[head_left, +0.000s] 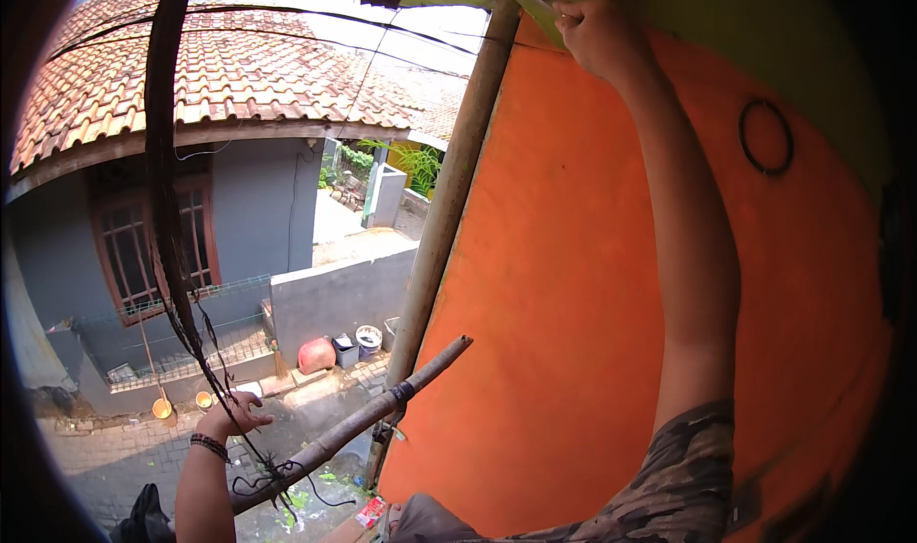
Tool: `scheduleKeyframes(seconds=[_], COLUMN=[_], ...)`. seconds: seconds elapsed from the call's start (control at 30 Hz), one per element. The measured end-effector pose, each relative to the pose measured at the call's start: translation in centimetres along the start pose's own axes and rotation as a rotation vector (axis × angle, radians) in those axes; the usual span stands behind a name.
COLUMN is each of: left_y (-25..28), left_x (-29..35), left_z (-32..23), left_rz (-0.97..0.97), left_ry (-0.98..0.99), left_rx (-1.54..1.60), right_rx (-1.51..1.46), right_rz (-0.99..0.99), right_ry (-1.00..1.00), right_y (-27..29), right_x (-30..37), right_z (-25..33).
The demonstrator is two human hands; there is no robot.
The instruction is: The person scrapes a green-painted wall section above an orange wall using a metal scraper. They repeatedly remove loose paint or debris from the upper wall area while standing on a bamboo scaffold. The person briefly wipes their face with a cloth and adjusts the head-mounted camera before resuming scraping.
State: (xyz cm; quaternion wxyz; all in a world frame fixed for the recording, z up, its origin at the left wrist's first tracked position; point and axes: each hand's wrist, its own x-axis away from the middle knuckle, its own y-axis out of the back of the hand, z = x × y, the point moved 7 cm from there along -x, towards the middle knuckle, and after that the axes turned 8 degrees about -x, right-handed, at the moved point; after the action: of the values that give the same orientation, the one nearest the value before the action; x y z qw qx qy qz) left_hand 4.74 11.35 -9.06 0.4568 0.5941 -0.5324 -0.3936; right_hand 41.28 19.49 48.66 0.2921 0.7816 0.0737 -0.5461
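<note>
The right hand (602,39) has its grip pinching a thin, pale, flat strip (535,8), which overreaching could drop; the left hand (232,417), loosely spread, might snag the long, dark, frayed cord (163,123).

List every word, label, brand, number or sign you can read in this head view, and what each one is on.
No text can be read anywhere.
Small red and white item at the lower edge: marks too small and blurred to read.
Thin pale flat thing in the right hand: no lettering visible.
Orange wall: no sign visible.
</note>
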Motion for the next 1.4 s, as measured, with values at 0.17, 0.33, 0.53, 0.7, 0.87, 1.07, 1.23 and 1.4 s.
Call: scheduleKeyframes(seconds=[0.17, 0.33, 0.53, 0.7, 0.87, 1.07, 1.23, 1.4], left_y=[0.3, 0.2, -0.8, -0.9, 0.3, -0.2, -0.1, 0.1], left_x=[0.7, 0.7, 1.0, -0.4, 0.3, 0.2, 1.0, 1.1], left_z=[0.3, 0.1, 1.2, 2.1, 1.2, 1.4, 1.5, 0.7], left_rz=[0.074, 0.057, 0.099, 0.083, 0.125, 0.104, 0.170, 0.125], left_ry=[0.086, 0.093, 0.127, 0.143, 0.130, 0.127, 0.216, 0.130], left_rx=[0.046, 0.055, 0.000, 0.058, 0.006, 0.031, 0.087, 0.055], right_rx=[0.011, -0.070, -0.239, -0.066, -0.100, 0.023, -0.065, -0.180], right_rz=[0.078, -0.077, -0.091, 0.021, 0.015, -0.018, -0.028, -0.143], right_ry=[-0.054, -0.186, -0.026, -0.010, -0.056, -0.093, -0.140, -0.141], right_y=[-1.0, -1.1, 1.4, 2.9, 0.1, -3.0, -2.7, -1.3], right_x=[-1.5, 1.9, 2.7, 1.6, -0.2, -1.2, -0.8, 2.9], right_z=[0.2, 0.5, -2.3, -1.2, 2.7, 1.7, 1.6, 1.0])
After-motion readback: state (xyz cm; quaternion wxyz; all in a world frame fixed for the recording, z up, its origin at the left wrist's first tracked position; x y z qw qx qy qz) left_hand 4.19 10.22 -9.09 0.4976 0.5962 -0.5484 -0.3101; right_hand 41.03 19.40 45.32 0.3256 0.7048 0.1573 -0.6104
